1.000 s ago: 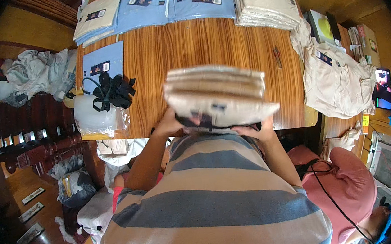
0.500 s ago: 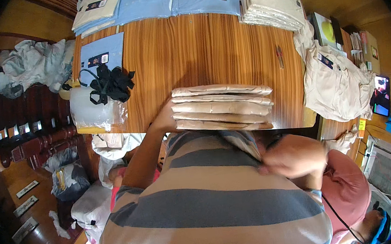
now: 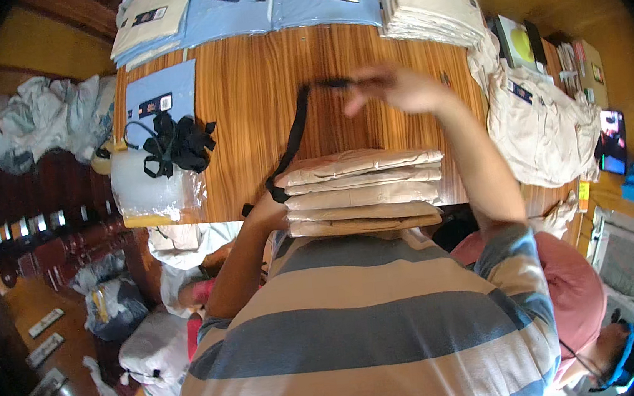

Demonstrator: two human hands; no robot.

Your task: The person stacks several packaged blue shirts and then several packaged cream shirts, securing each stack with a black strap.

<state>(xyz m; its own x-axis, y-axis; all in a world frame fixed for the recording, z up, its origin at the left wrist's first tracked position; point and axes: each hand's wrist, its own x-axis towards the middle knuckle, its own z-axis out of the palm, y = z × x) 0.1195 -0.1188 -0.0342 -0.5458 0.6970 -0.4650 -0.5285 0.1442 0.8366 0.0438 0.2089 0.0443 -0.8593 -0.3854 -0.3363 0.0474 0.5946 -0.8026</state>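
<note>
A stack of 5 folded beige garments was held at the near table edge. A black strap was pinched by the raised right hand; the left hand pressed the stack's left side.

Cloth, webbing and polished wood in front of you

Your stack of beige garments is matt folded cloth; the black strap looks like woven webbing; the surface is glossy striped wood; the clear bag is shiny plastic.
</note>
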